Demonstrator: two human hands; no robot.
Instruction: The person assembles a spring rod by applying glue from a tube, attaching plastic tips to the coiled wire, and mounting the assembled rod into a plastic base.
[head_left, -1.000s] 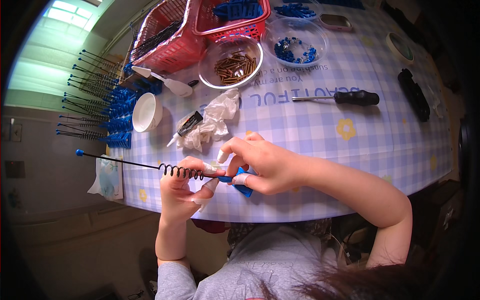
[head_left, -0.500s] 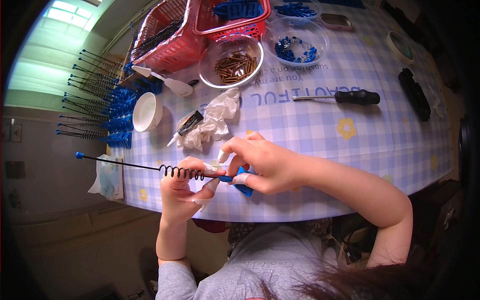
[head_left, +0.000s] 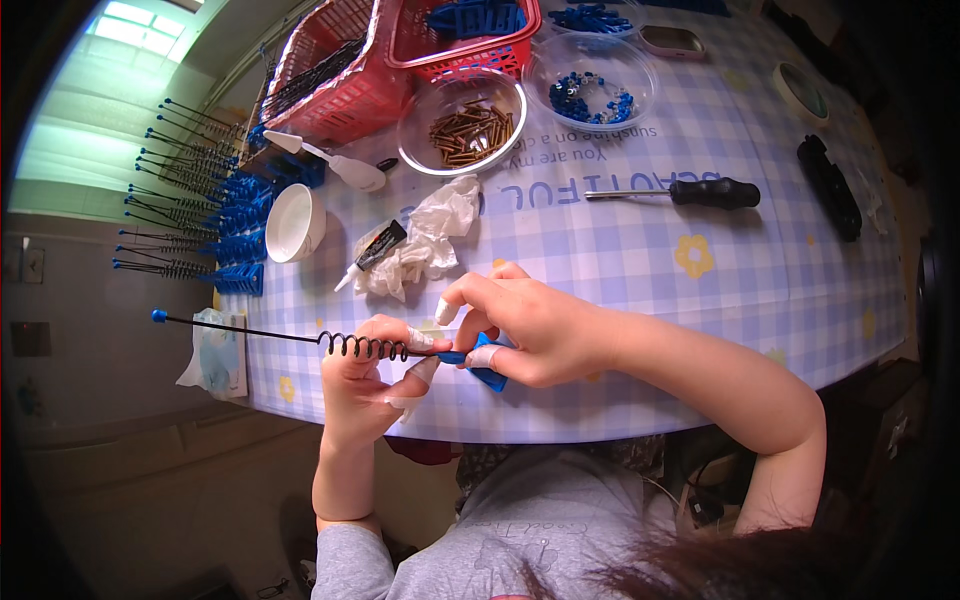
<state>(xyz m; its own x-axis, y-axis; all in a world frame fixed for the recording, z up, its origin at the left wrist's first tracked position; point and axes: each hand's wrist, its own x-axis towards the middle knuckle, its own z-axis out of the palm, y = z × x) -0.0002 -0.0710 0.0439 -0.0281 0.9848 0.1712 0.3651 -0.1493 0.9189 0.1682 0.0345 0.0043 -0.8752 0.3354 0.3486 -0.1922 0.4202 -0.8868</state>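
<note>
A black spring rod point(head_left: 250, 330) with a coiled section and a blue ball tip stretches leftward from my left hand point(head_left: 365, 380). The left fingers, some wrapped in white tape, pinch it just past the coil. At its right end sits a blue plastic piece point(head_left: 488, 377), partly hidden by my right hand point(head_left: 535, 330). My right thumb and fingers, also taped, grip that blue piece close to where it meets the rod. Both hands are above the table's near edge.
Beyond my hands lie crumpled tissue point(head_left: 430, 240), a black glue tube point(head_left: 380, 243), a white cup point(head_left: 295, 223) and a screwdriver point(head_left: 690, 194). A bowl of screws point(head_left: 470, 135), a bowl of small blue parts point(head_left: 590, 98) and red baskets point(head_left: 345, 110) stand farther back. Finished-looking rods point(head_left: 190, 215) line the left edge.
</note>
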